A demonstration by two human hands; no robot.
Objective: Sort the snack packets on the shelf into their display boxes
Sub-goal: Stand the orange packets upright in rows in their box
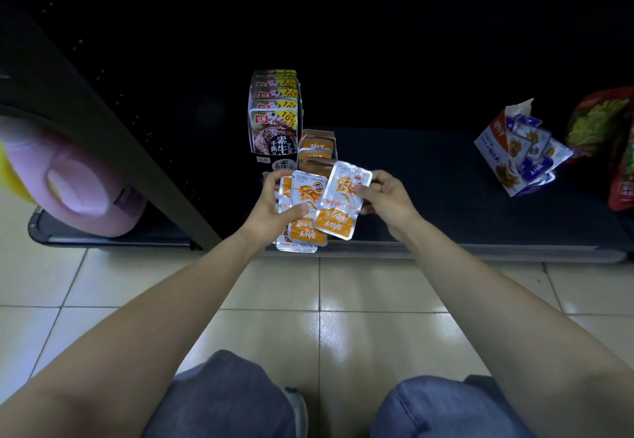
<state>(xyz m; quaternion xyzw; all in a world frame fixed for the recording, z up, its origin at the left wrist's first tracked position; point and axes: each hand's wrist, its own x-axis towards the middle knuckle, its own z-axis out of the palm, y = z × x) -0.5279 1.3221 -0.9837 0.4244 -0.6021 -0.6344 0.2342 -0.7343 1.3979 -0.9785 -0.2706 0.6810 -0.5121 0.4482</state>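
My left hand (271,207) grips a small stack of orange and silver snack packets (303,211) above the front edge of the dark shelf (429,197). My right hand (386,199) pinches one more orange packet (341,202) that overlaps the stack's right side. Just behind the hands stands an orange display box (317,147) holding packets of the same kind. To its left is a black display box (274,118) of upright dark packets with yellow 10% labels. A white and purple display box (514,152) lies tilted at the right, with purple packets spilling out of it.
A large pink jug (82,190) sits on the neighbouring shelf at the left, beyond a dark upright post (113,128). Red and green bags (607,142) lie at the far right. Pale floor tiles (343,300) and my knees are below the shelf edge.
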